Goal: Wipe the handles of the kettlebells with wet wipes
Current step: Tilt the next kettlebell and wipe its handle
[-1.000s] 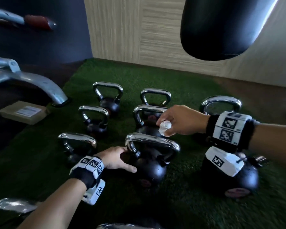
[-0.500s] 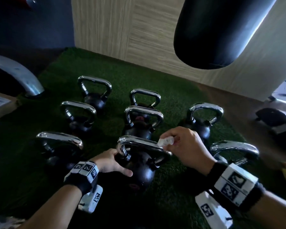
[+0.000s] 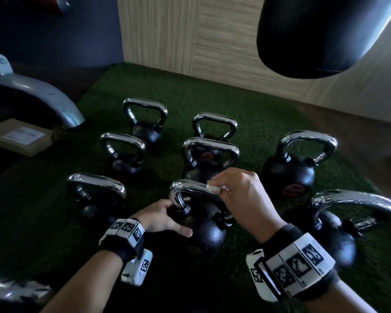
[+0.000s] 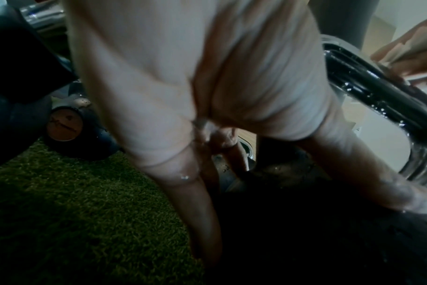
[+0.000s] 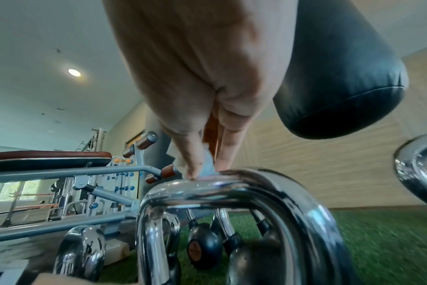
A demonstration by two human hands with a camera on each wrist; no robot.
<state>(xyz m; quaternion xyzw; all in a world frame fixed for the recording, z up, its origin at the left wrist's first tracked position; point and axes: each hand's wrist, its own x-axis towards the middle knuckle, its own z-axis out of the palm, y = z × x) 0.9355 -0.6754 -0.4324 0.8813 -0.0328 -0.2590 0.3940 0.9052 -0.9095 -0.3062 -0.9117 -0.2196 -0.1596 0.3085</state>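
Several black kettlebells with chrome handles stand on green turf (image 3: pixel 246 105). The nearest middle kettlebell (image 3: pixel 203 227) has a wet chrome handle (image 3: pixel 190 188). My right hand (image 3: pixel 237 190) pinches a small white wet wipe (image 3: pixel 213 188) and presses it on the top of that handle; the right wrist view shows the wet wipe (image 5: pixel 207 165) between thumb and fingers on the handle (image 5: pixel 219 187). My left hand (image 3: pixel 160 218) rests with straight fingers against the kettlebell's left side, thumb across its front. In the left wrist view my left hand (image 4: pixel 207 164) lies on the dark ball.
A black punching bag (image 3: pixel 321 35) hangs above at the right. A grey machine leg (image 3: pixel 43 102) and a flat beige box (image 3: pixel 18 138) lie at the left. A wood-panel wall (image 3: pixel 190 41) runs behind. Other kettlebells (image 3: pixel 289 170) crowd both sides.
My right hand has come down from above the middle kettlebells and set the wipe on the nearest handle. My left hand has stayed on the kettlebell's side.
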